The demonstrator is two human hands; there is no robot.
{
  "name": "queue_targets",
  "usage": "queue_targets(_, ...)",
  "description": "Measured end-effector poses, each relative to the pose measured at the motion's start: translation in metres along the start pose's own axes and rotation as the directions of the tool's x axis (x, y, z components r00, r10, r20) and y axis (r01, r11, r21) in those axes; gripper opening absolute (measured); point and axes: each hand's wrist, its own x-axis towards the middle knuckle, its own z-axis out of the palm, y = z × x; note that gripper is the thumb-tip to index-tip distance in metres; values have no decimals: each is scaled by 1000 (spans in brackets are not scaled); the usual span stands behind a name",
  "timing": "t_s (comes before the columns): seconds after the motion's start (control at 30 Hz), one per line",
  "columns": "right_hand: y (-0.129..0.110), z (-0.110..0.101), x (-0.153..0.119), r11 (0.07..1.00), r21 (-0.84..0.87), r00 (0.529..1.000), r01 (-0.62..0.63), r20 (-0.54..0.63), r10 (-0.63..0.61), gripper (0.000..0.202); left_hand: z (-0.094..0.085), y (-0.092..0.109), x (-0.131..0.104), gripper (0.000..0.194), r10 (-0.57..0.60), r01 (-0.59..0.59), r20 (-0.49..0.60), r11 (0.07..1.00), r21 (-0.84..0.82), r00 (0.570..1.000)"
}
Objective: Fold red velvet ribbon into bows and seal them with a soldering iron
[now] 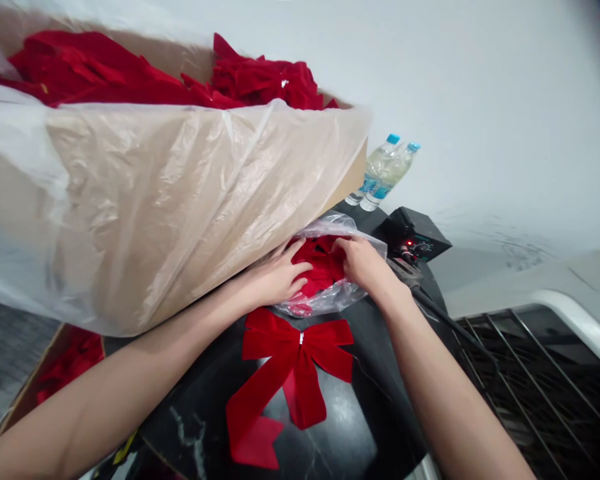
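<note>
A clear plastic bag (337, 300) with red velvet pieces (323, 267) inside lies open at the middle of the black round table (350, 427). My left hand (280, 273) rests at the bag's left side, fingers spread over the red pieces. At the right side of the opening is my right hand (360, 261), its fingers bent down at the red fabric and bag edge; what they hold is hidden. Nearer to me, a red velvet bow (303, 363) with a silvery tie at its centre lies flat on the table, its tails toward me.
A large carton lined with plastic (180, 180), full of red bows (265, 77), fills the upper left. Two bottles (387, 173) and a black control box (415, 237) stand behind the bag. A white-framed rack (540, 340) is right. Another carton (70, 363) sits lower left.
</note>
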Motion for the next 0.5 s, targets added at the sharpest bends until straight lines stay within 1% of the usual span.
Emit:
queue_targets(0.1, 2, -1, 1, 999, -48, 999, -23, -38, 21, 38, -3, -1, 0, 34, 16, -16, 6, 1000, -5, 1000)
queue_targets(0.23, 2, -4, -1, 998, -53, 1000, 20, 0, -21, 34, -3, -1, -1, 34, 16, -16, -1, 1000, -7, 1000)
queue_targets(0.37, 4, -6, -2, 997, -21, 996, 72, 55, -71, 44, -1, -2, -1, 35, 5, -6, -15, 1000, -20, 1000)
queue_targets(0.5, 8, -6, -1, 998, -27, 998, 63, 34, -62, 52, 0, -5, 0, 30, 19, -20, -23, 999, -46, 1000)
